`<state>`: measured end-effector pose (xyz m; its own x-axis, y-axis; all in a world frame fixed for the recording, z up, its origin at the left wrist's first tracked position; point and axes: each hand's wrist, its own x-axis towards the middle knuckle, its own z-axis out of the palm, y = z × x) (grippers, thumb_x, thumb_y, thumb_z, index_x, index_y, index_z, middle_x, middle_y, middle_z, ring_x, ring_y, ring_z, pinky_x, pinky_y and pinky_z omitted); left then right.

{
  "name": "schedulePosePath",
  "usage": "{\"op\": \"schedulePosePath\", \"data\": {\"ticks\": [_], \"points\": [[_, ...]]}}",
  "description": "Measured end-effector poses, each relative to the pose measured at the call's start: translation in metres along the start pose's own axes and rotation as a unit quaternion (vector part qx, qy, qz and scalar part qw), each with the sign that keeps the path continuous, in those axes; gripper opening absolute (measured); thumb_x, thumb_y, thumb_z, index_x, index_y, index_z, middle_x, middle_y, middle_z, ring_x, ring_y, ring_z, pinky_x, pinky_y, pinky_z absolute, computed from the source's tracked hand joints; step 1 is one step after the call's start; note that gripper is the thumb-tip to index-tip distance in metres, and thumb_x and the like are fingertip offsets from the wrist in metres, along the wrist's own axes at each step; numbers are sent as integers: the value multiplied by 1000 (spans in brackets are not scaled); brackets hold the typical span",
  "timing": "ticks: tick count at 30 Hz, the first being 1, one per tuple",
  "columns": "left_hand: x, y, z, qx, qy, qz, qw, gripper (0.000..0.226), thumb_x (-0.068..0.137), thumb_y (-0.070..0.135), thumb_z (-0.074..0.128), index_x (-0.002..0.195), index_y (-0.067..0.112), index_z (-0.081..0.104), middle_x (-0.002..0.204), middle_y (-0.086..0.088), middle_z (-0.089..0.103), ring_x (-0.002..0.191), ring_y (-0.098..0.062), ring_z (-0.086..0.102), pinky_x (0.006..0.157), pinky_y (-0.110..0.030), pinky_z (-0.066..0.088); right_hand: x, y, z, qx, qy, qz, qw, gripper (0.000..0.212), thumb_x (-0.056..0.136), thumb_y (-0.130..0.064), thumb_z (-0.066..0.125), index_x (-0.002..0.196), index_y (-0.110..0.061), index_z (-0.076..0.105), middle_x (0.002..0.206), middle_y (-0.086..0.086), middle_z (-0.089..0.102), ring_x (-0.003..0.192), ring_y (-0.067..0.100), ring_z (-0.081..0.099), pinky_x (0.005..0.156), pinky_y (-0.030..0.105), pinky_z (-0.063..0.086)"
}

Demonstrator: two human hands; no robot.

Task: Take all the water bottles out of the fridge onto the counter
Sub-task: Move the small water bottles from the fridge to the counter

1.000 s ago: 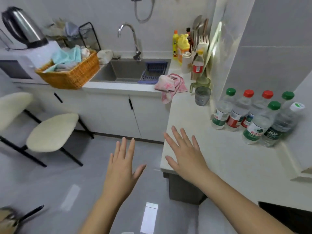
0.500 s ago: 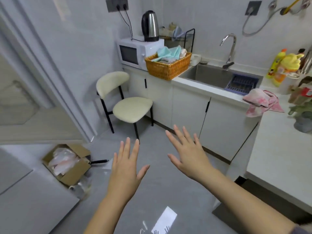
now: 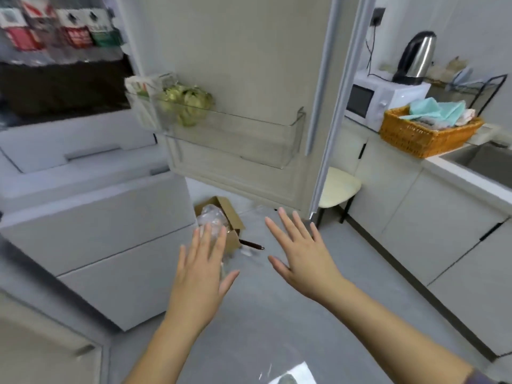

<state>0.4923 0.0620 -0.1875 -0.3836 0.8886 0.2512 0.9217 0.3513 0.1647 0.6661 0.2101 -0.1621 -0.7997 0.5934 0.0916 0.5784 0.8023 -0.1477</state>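
The fridge stands open at the left, its door (image 3: 243, 51) swung out toward me. Several water bottles (image 3: 61, 31) with red and green labels stand on a shelf inside at the top left, blurred. My left hand (image 3: 201, 270) and my right hand (image 3: 302, 253) hover low over the floor with fingers spread, both holding nothing and well below the bottle shelf. The counter (image 3: 454, 173) runs along the right.
A door bin (image 3: 249, 137) holds a bag of green produce (image 3: 185, 103). A cardboard box (image 3: 221, 220) with plastic lies on the floor below the door. A cream chair (image 3: 339, 187), microwave (image 3: 385, 98), kettle (image 3: 415, 56) and orange basket (image 3: 424, 134) sit at the right.
My view has swung left from the counter and sink to the open fridge. Both hands stay spread and hold nothing.
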Motion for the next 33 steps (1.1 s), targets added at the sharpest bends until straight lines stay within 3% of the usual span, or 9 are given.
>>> {"op": "schedulePosePath", "data": {"ticks": [5, 8, 11, 15, 22, 24, 28, 30, 33], "points": [[8, -60, -4, 65, -14, -80, 995, 79, 89, 67, 32, 151, 18, 27, 156, -20, 27, 142, -43, 25, 105, -62, 35, 66, -49, 25, 31, -27, -65, 997, 67, 93, -56, 28, 153, -38, 5, 165, 2, 9, 150, 34, 13, 115, 52, 26], [23, -104, -6, 116, -30, -133, 984, 83, 88, 70, 19, 149, 16, 34, 156, -21, 27, 143, -43, 23, 104, -66, 31, 116, -76, 38, 35, -28, -109, 993, 68, 98, -48, 41, 155, -35, 7, 165, 2, 2, 152, 30, 4, 118, 51, 17], [44, -149, -12, 141, -35, -192, 971, 82, 87, 70, 27, 145, 15, 44, 154, -23, 30, 143, -42, 21, 103, -69, 31, 175, -100, 50, 38, -49, -151, 987, 70, 101, -48, 37, 154, -37, -7, 164, -2, -12, 152, 26, -9, 121, 46, 4], [70, -201, -30, 167, -1, -248, 954, 79, 88, 69, 35, 141, 13, 50, 153, -24, 32, 142, -39, 17, 101, -69, 33, 248, -141, 56, 40, -55, -200, 977, 69, 102, -48, 34, 154, -37, -10, 162, -4, -21, 151, 25, -12, 122, 46, 3], [99, -273, -60, 197, 61, -301, 931, 82, 88, 68, 22, 151, 16, 29, 160, -18, 10, 148, -38, 3, 113, -63, 15, 326, -209, 44, 47, -31, -250, 967, 69, 103, -46, 34, 155, -34, -10, 162, -2, -22, 150, 26, -15, 121, 46, 2], [111, -293, -66, 198, 65, -307, 929, 81, 91, 70, 21, 151, 16, 30, 160, -18, 11, 148, -38, 4, 112, -63, 16, 345, -225, 43, 53, -20, -252, 966, 70, 102, -46, 35, 154, -35, -12, 162, -2, -23, 150, 25, -16, 121, 46, 4], [146, -338, -75, 176, 60, -305, 934, 82, 89, 69, 6, 155, 21, 15, 162, -14, -1, 149, -35, -9, 115, -62, 4, 390, -254, 36, 79, -11, -233, 969, 69, 103, -45, 34, 153, -36, -13, 162, -3, -22, 151, 24, -15, 122, 45, 2], [168, -359, -85, 178, 73, -291, 937, 81, 91, 68, 7, 155, 20, 16, 162, -15, -1, 149, -37, -8, 115, -62, 5, 417, -268, 29, 77, 1, -218, 973, 69, 103, -45, 33, 153, -36, -14, 162, -3, -22, 150, 24, -15, 122, 44, 4], [206, -401, -106, 159, 62, -274, 946, 80, 89, 67, 10, 156, 23, 3, 161, -12, -16, 147, -34, -19, 117, -58, -3, 465, -296, 15, 82, 40, -191, 977, 69, 103, -45, 35, 153, -36, -12, 163, -2, -21, 151, 25, -14, 122, 46, 5]]}}
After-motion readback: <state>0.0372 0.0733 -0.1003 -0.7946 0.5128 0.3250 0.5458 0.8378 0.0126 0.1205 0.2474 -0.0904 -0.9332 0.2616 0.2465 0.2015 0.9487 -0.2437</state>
